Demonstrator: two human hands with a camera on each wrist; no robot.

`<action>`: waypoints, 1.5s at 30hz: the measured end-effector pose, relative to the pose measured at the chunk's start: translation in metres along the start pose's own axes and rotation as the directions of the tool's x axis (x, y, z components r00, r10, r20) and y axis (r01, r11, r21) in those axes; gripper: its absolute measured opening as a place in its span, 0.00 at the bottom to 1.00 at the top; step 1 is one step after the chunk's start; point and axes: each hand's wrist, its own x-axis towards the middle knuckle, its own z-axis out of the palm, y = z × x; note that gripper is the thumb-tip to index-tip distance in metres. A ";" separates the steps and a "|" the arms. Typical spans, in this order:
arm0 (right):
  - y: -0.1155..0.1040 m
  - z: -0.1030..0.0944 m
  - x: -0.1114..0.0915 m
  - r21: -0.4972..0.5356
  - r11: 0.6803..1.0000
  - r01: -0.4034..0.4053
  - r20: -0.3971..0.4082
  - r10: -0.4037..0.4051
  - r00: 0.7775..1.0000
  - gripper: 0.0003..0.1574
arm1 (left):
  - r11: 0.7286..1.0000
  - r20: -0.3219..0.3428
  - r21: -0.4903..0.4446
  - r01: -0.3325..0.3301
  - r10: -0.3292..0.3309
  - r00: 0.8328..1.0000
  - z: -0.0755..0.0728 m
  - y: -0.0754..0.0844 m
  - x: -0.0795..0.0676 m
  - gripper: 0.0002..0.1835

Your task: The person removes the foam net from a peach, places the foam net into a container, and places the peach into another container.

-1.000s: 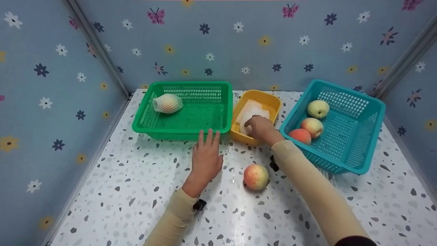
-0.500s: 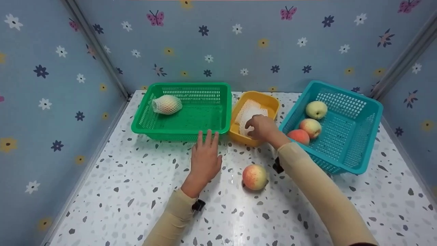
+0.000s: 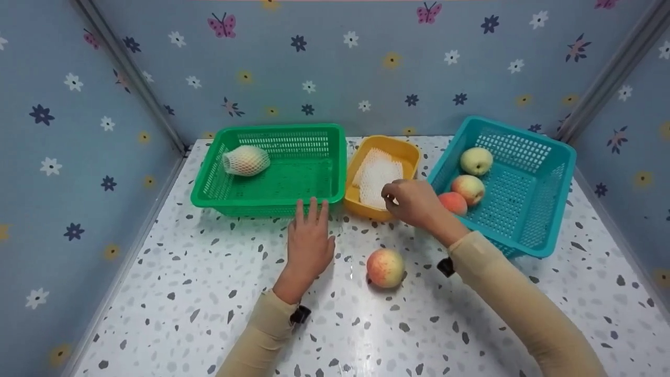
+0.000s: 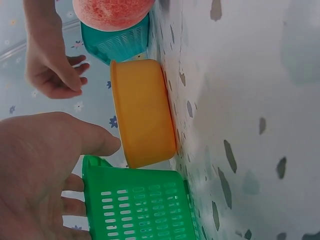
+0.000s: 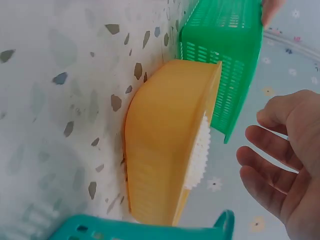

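My left hand (image 3: 310,246) lies with straight fingers at the front rim of the green basket (image 3: 267,203). Inside that basket is a peach in a white foam net (image 3: 246,160). Over the right front edge of the yellow bin (image 3: 413,148) hovers my right hand (image 3: 416,204), its fingers loosely bent; the right wrist view shows nothing between them. White foam nets (image 3: 379,175) lie in the bin. A bare peach (image 3: 386,267) sits on the table in front of the bin, between my two arms.
At the right stands a blue basket (image 3: 562,193) with several parts of its mesh showing and three peaches at its left side, among them a pale one (image 3: 476,161). Flower-patterned walls (image 3: 335,63) enclose the speckled table (image 3: 209,324) behind and at both sides.
My right hand has drawn back from the foam nets, rising and shifting right toward the blue basket. The left hand keeps its place at the green rim. The head view has shifted slightly.
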 end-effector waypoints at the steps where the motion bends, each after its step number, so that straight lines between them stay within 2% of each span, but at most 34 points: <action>1: -0.002 -0.002 -0.005 -0.004 1.000 0.007 -0.005 -0.007 1.000 0.08 | 1.000 -0.002 0.000 0.000 0.000 1.000 0.000 0.000 0.000 0.44; 6: -0.011 -0.008 -0.029 -0.022 0.998 0.054 -0.064 -0.055 0.996 0.08 | 1.000 0.002 0.011 0.012 -0.012 1.000 -0.001 -0.001 -0.002 0.43; 11: -0.021 -0.010 -0.050 -0.027 0.992 0.127 -0.135 -0.129 0.982 0.07 | 1.000 -0.014 0.025 0.018 -0.018 1.000 -0.002 -0.002 -0.005 0.43; 17: -0.029 -0.005 -0.074 0.035 0.978 0.204 -0.173 -0.195 0.966 0.09 | 0.999 -0.015 0.025 0.022 -0.021 1.000 -0.001 -0.002 -0.007 0.43; 23: -0.032 0.006 -0.103 0.071 0.974 0.217 -0.132 -0.207 0.969 0.10 | 1.000 0.010 0.012 0.024 -0.024 1.000 0.001 -0.001 -0.012 0.44; 29: -0.036 0.011 -0.118 0.052 0.976 0.210 -0.115 -0.203 0.972 0.17 | 1.000 0.026 0.019 0.019 -0.019 0.999 -0.001 0.001 -0.008 0.44; 35: -0.040 0.016 -0.121 0.045 0.972 0.230 -0.090 -0.225 0.970 0.26 | 0.999 0.031 0.029 0.017 -0.017 0.999 -0.003 0.002 -0.005 0.44; 45: -0.049 0.024 -0.112 0.037 0.982 0.186 0.068 -0.188 0.980 0.40 | 0.999 0.023 0.052 0.008 -0.009 1.000 -0.005 0.001 0.000 0.43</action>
